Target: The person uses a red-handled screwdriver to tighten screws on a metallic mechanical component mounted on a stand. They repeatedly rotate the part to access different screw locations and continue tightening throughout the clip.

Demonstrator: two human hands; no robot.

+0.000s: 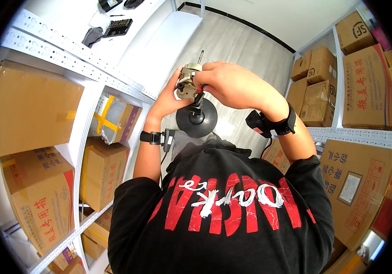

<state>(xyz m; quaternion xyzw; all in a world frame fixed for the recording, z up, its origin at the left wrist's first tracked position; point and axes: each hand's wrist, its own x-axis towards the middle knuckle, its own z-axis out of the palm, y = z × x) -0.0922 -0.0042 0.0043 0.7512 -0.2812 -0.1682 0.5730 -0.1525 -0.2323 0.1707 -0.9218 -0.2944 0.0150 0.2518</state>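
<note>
The left hand is curled around a small motor, and the right hand pinches its top. Below sits a round black base on the floor. Brown boxes fill white shelves on the left and right, with an open grey aisle running far ahead

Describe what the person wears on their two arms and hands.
Both hands, left hand and right hand, are bare, no gloves. Short black sleeves of a black shirt with red and white print end above the elbows. Each wrist carries a black strap: the left wrist band holds a small dark device, the right wrist band a black and red one with a thin cable.
</note>
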